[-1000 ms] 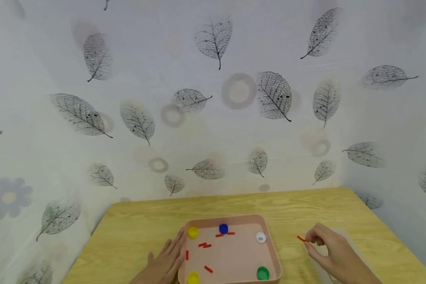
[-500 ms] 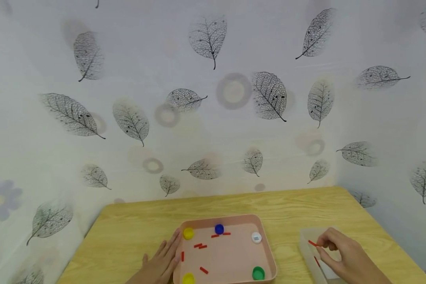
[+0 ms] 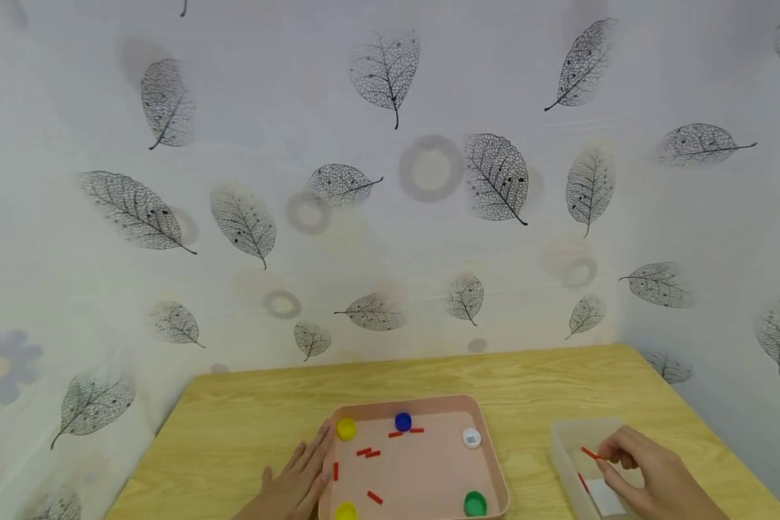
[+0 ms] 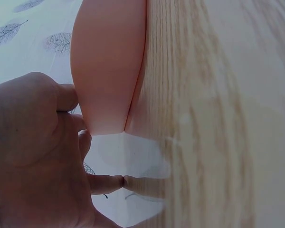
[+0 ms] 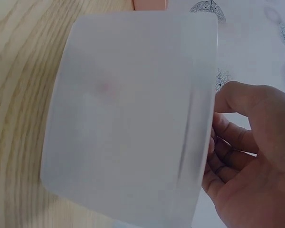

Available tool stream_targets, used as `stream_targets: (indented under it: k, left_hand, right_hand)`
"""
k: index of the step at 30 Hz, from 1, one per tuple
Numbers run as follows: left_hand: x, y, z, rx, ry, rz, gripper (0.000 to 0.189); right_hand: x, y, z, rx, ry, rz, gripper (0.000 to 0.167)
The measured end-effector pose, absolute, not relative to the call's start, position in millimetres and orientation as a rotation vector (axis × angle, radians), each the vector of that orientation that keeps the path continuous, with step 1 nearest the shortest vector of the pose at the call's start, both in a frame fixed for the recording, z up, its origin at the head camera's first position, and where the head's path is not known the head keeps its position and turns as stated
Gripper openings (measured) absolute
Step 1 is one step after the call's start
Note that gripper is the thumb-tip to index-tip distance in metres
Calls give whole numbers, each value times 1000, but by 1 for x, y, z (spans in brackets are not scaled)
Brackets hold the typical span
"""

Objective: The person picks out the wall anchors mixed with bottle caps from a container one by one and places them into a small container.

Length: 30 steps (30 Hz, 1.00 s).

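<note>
Passage lies along the strip of worktop (image 3: 526, 451) between the tray (image 3: 492, 451) and the box (image 3: 585, 427). The box's left wall (image 3: 562, 462) stands between this strip and my right grip (image 3: 650, 466).

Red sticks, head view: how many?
8 sticks: in the pink tray, two by the blue cap, two left of centre, one by the left wall, one nearer the front; one pinched by the right hand, one in the translucent box. The hand may hide more.
</note>
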State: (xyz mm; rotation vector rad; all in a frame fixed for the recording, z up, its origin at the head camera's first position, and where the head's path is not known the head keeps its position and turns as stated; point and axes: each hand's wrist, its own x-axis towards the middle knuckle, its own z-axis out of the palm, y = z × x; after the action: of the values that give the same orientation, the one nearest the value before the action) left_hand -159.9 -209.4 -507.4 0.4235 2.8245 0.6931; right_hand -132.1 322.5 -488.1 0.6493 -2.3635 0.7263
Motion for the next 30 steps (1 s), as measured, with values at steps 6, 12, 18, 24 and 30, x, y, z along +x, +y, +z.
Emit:
stream_targets:
  k: [6, 12, 18, 24, 30]
  left_hand:
    - [-160, -210, -509, 438, 2819, 710, 63]
    - [-160, -211, -512, 452, 2819, 714, 62]
    - [-160, -211, -511, 447, 2810, 720, 63]
    - [-160, -211, -510, 437, 2808, 715, 63]
    - [-160, -211, -510, 427, 2809, 710, 63]
  right_hand:
    - [-133, 331, -496, 658, -2360, 722, 54]
    - [-133, 338, -501, 662, -2356, 700, 54]
    - [-133, 340, -502, 648, -2358, 696, 53]
    - [-131, 340, -502, 624, -2376, 688, 52]
    - [-131, 340, -503, 620, -2384, 683, 50]
